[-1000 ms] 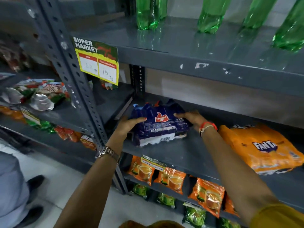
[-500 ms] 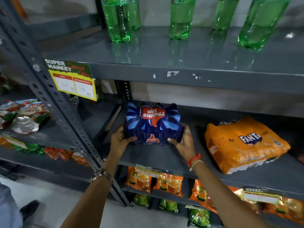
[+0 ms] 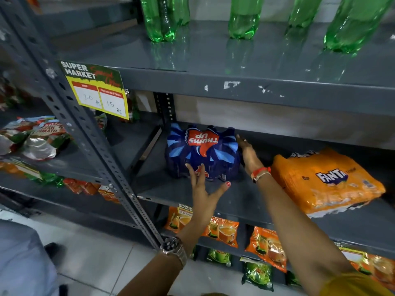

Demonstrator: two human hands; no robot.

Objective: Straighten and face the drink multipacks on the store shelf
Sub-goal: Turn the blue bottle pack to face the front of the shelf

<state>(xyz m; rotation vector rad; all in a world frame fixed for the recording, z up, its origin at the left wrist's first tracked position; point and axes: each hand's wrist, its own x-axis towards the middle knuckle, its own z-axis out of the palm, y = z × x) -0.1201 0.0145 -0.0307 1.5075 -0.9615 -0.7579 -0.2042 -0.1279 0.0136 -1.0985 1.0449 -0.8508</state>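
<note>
A blue Thums Up multipack (image 3: 203,153) stands on the grey middle shelf (image 3: 235,201), its logo upside down and facing me. My left hand (image 3: 205,189) is spread in front of the pack, fingertips touching its lower front, thumb out to the right. My right hand (image 3: 245,153) lies flat against the pack's right side with fingers straight. An orange Fanta multipack (image 3: 324,180) lies on the same shelf to the right, tilted, with its label up.
Green bottles (image 3: 245,18) stand on the shelf above. A yellow price card (image 3: 96,90) hangs on the slotted upright (image 3: 102,159). Orange and green drink sachets (image 3: 222,229) hang below. Snack bags (image 3: 36,137) fill the left rack. A person's shoe and leg (image 3: 23,259) are at lower left.
The blue pack was turned up onto its end, logo now facing out, and set back on the shelf. Both hands have released their grip; the left moved to the front.
</note>
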